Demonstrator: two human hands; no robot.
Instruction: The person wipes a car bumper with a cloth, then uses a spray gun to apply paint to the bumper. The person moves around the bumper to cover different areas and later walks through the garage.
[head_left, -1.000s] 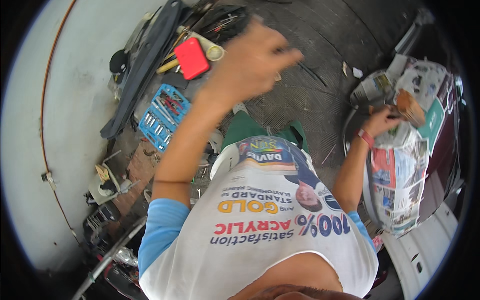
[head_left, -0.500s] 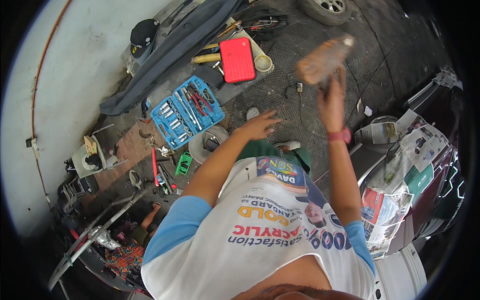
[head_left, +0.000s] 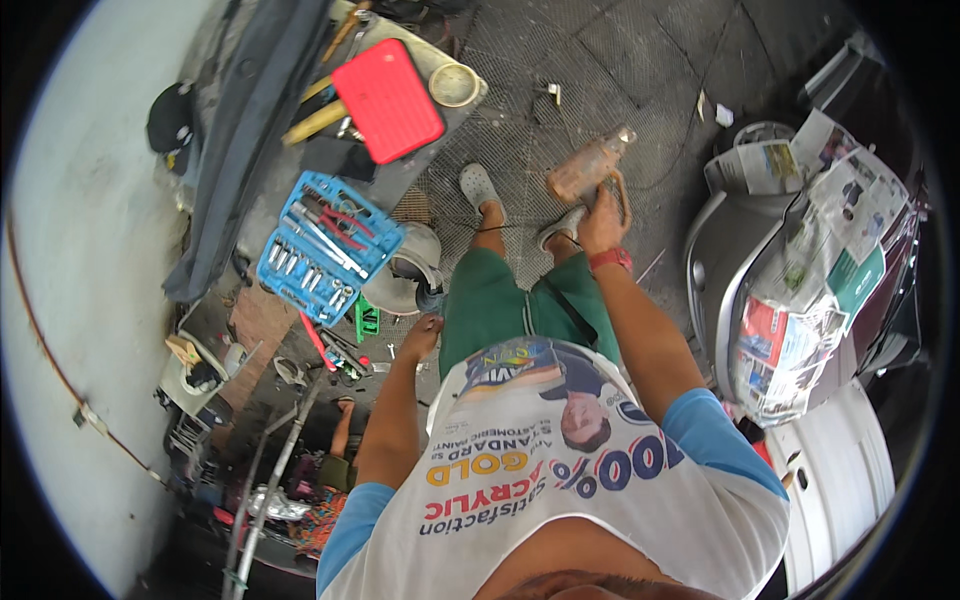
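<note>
My right hand point(head_left: 603, 220), with a red band at the wrist, is closed around the grip of a worn brown pistol-grip tool point(head_left: 582, 170). Its body is thick and rust-coloured, narrowing to a greyish tip; the exact kind is unclear. The tool is held off the floor, in front of my right leg. My left hand point(head_left: 422, 338) hangs beside my green shorts, loosely open, with nothing visible in it. Close to that hand stands a pale bucket point(head_left: 392, 296) with something dark inside. Beyond the bucket is an open blue socket set case point(head_left: 278, 262) with wrenches and red-handled pliers.
A red case point(head_left: 388, 100), a round tub point(head_left: 454, 85) and a mallet point(head_left: 315, 122) rest on a low bench at left. A long dark car panel point(head_left: 235, 130) lies alongside. Newspaper-covered car parts point(head_left: 790, 290) stand at right. Another person point(head_left: 335, 470) is at lower left.
My right hand has lowered the tool and brought it nearer my legs. My left hand has dropped from in front of me to my left side. The view has shifted, showing both feet.
</note>
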